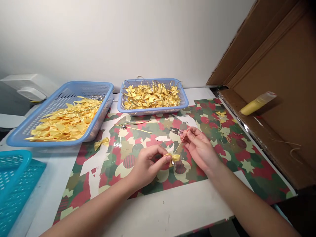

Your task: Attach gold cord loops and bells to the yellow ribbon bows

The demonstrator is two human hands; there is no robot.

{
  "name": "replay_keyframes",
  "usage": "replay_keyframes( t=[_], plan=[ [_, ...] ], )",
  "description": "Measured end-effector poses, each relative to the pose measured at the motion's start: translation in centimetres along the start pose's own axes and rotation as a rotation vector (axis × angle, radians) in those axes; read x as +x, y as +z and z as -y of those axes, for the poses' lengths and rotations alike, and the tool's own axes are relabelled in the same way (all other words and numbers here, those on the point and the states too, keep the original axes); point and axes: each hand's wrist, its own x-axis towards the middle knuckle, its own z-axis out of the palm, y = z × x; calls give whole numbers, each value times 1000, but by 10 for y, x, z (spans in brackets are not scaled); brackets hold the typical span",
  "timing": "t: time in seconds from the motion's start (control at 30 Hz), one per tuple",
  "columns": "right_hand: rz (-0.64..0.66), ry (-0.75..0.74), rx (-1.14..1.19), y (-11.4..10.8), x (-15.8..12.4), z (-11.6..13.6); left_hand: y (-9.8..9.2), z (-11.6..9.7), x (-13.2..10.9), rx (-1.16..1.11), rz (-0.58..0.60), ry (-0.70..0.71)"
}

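Observation:
My left hand (149, 163) pinches a small yellow ribbon bow (176, 157) between thumb and fingertips, with a shiny silvery bit at its lower side. From the bow a thin gold cord (179, 145) runs up to my right hand (201, 148), whose thumb and forefinger are closed on its end. Dark-bladed snips (174, 130) stick out leftward beside the right fingers, seemingly tucked in that same hand; their handles are mostly hidden. Both hands are just above the patterned sheet (138, 144).
A blue basket (71, 143) of yellow bows stands left. Another blue basket (153, 110), behind, holds bows with cords. A loose bow (101, 143), loose cords (138, 123) and a silvery bell (123, 127) lie about. A teal basket (22, 184) is near left; cardboard (276, 65) walls the right.

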Motion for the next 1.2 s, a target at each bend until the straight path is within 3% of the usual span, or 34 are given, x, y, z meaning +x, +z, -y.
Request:
replay_keyframes(
  t=[0.27, 0.53, 0.7, 0.8, 1.0, 1.2],
  plan=[
    [-55, -40, 104, -11, 11, 13, 3, -3, 5, -228, -40, -218],
    [-9, -124, 61, -10, 10, 9, 1, -5, 9, -429, -51, -419],
    [262, -267, -389, -1, -12, 5, 0, 1, 11, -504, -120, -427],
    [308, -344, -620, 1, -21, 1, 1, 2, 12, -562, -143, -405],
    [360, -417, -831, 2, -25, -5, 3, 1, 13, -591, -210, -368],
    [459, -547, -926, 4, -24, 0, 2, -1, 12, -548, -182, -412]
  ],
)
